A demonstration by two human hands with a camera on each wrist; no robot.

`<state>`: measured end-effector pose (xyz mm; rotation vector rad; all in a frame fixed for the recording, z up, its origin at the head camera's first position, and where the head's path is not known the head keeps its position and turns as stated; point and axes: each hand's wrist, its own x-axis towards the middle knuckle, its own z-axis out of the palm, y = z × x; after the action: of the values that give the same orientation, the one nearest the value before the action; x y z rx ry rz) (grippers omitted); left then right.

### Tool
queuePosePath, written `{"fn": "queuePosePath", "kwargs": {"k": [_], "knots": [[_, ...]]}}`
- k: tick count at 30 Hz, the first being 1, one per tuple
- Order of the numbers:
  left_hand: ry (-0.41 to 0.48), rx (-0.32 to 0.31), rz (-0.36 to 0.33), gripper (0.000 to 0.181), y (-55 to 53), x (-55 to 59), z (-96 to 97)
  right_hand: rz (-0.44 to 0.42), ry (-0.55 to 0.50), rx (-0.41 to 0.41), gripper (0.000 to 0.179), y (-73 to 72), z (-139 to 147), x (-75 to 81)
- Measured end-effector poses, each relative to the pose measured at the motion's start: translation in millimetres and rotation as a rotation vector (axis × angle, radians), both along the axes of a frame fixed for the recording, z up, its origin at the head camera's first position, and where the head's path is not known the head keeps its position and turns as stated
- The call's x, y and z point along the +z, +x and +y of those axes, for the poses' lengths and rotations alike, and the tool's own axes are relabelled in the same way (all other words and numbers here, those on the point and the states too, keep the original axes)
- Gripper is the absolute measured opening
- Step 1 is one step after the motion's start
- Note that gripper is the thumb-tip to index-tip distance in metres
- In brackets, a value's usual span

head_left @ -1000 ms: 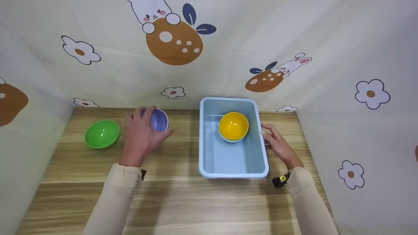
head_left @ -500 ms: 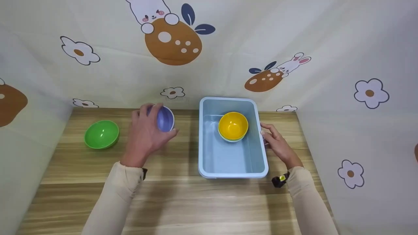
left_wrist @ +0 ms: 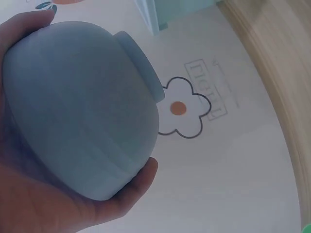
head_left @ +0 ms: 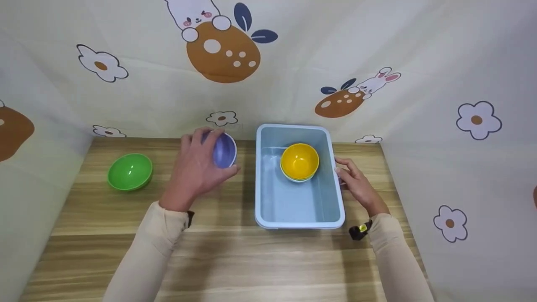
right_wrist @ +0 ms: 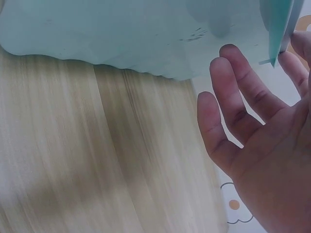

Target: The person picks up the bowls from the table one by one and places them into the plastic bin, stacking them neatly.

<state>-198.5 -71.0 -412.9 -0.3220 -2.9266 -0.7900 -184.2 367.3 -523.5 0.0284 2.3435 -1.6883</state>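
My left hand (head_left: 199,170) grips a purple bowl (head_left: 225,151) above the table, with the bowl's opening tilted toward the right. The left wrist view shows the outside and foot of this bowl (left_wrist: 92,102), with thumb and fingers around its rim. My right hand (head_left: 356,184) touches the right rim of a light blue plastic bin (head_left: 298,225) with its thumb and index finger. Its other fingers are extended below the rim in the right wrist view. Inside the bin, a yellow bowl (head_left: 299,161) is nested on paler bowlware, mostly hidden.
On the left of the wooden table (head_left: 126,243) sits a green bowl (head_left: 130,172). A patterned cloth (head_left: 293,63) hangs behind the table and along both sides. The bin stands close to the back cloth.
My left hand has carried the purple bowl to the right and slightly toward the back, closer to the bin. The right hand, bin and green bowl have stayed in place.
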Motion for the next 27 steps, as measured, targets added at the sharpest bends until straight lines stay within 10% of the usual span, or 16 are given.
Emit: {"fn": "queuePosePath", "kwargs": {"k": [27], "knots": [[-0.013, -0.084, 0.031, 0.089, -8.2, 46.3, 58.4, -0.005, -0.016, -0.012, 0.049, 0.0, -1.6, -1.1]]}}
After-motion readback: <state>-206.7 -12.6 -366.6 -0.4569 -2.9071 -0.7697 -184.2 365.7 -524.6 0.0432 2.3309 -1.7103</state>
